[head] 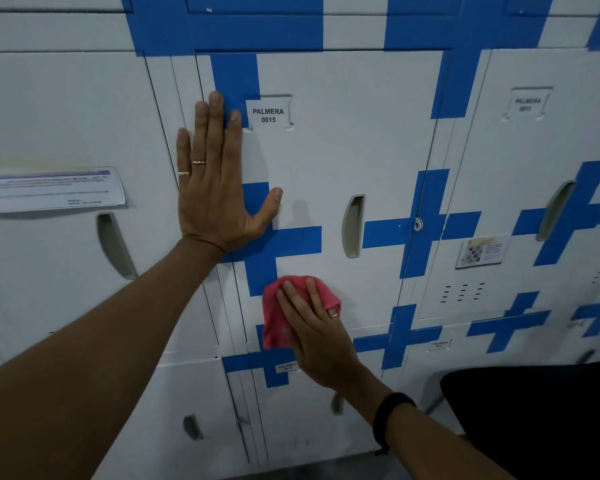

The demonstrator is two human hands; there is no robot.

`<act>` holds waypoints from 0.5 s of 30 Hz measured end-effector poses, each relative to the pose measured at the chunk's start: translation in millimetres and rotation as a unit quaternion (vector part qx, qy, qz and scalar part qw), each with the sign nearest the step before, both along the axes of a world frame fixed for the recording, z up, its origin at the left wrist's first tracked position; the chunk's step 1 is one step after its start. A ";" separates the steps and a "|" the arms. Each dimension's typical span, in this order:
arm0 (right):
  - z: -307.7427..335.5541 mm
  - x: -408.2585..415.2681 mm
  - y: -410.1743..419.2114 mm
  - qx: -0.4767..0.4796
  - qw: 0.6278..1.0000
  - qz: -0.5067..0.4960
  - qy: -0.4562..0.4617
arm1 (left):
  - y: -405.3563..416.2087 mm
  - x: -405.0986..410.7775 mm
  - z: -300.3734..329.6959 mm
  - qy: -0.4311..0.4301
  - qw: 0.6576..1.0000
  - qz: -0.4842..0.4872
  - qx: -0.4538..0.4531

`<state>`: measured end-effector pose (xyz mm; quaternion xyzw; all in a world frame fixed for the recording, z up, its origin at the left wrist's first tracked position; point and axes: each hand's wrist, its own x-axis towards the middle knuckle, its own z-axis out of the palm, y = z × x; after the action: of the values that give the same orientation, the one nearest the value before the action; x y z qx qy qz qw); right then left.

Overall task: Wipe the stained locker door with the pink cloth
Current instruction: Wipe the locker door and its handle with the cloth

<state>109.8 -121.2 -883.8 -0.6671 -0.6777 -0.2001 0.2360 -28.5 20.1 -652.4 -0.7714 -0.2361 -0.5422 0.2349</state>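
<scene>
Left hand (215, 188): I have it spread flat, fingers apart, against the upper left edge of the locker door (329, 161), gripping nothing.
Right hand (317, 330): I press it palm-down on the pink cloth (274, 320), fingers extended.
Pink cloth: bunched against the door's lower left corner, below the recessed handle (353, 226).
Label (268, 115): reads PALMERA 0015.

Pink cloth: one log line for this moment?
right hand presses pink cloth on locker door | left hand flat on door

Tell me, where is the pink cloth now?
In the head view, the cloth is low on the door, pressed flat under the right hand, below the blue tape cross and left of the handle.
</scene>
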 end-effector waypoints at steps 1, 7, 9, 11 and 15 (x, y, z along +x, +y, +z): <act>5.5 2.8 -2.9 -0.005 1.000 0.004 0.000 | -2.3 -1.2 -4.2 0.006 1.000 -0.024 -0.009; 54.0 29.5 -23.0 0.028 0.999 0.033 0.013 | -35.9 -9.3 -107.7 0.173 0.984 -0.031 -0.009; 65.3 26.0 -20.7 0.058 0.996 0.009 0.062 | -41.7 -9.7 -131.3 0.202 0.979 0.013 -0.034; 65.5 26.9 -21.0 0.077 0.996 -0.002 0.052 | -45.9 -7.9 -137.1 0.213 0.974 0.051 -0.049; 79.0 22.4 -31.8 0.092 0.989 -0.029 0.109 | -62.6 2.3 -134.0 0.242 0.964 0.048 -0.099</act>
<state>132.2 -153.1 -804.7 -0.6796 -0.6071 -0.1939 0.3631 -26.2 -42.5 -786.4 -0.8869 -0.2610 -0.3014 0.2334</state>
